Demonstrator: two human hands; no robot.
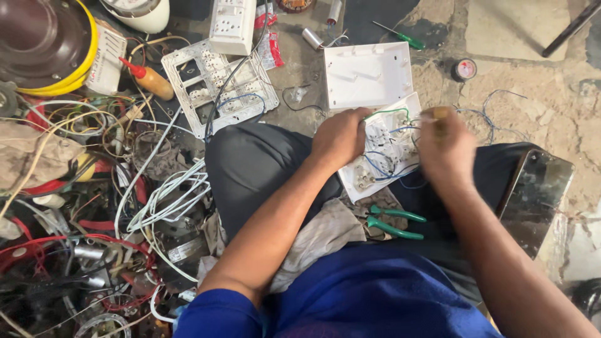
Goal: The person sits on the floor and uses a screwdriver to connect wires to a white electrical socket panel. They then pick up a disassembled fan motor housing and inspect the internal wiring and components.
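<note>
a tangle of wires (94, 206) lies far left; the left hand (341, 138) grips the edge of a white switch plate (385, 147) resting on the lap, green pliers (394, 222) just below; the blurred right hand (446, 147) is closed on a wooden-handled tool (440, 116) at the plate's right edge

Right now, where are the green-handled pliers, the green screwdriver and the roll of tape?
green-handled pliers (393, 223): head view, on the green handles, lying on the person's lap.
green screwdriver (410, 40): head view, on its green handle, on the floor.
roll of tape (464, 69): head view, on the roll's top face.
</note>
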